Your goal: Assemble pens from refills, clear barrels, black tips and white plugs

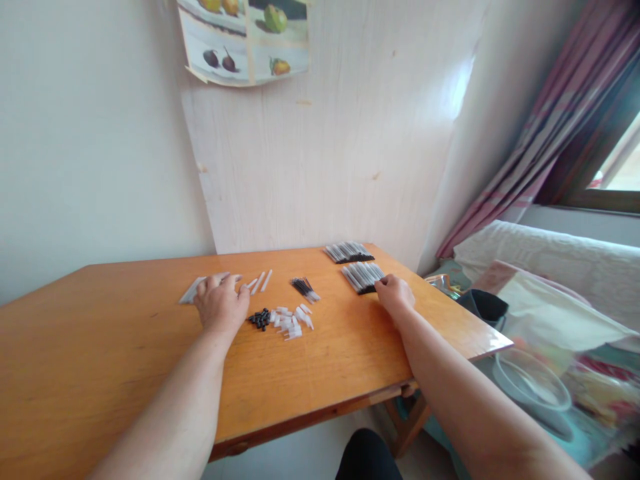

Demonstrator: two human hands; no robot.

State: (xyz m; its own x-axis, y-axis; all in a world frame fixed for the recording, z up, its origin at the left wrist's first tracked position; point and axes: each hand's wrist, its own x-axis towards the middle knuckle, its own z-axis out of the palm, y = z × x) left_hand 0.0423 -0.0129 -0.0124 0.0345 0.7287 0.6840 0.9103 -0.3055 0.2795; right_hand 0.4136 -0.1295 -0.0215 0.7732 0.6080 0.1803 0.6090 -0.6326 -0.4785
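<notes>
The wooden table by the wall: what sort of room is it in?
Probably a room in a home: a draped pink curtain, fruit pictures on the wall and a cloth-covered seat or bed beside the table.

The location is a room in a home. A plain wooden table (pixel 125 347) stands against the wall. Above it, a pale wood-grain panel (pixel 320 167) covers part of the wall, and a sheet of fruit paintings (pixel 250 40) is fixed to that panel. On the right side, a pink curtain (pixel 530 140) hangs beside a framed window (pixel 615 160). Below the window, a white patterned cover (pixel 545 257) is draped over what appears to be a sofa or a bed; the blur at that edge prevents a firm identification. A clear plastic tub (pixel 533 380) rests on the pale green surface near the table.
</notes>
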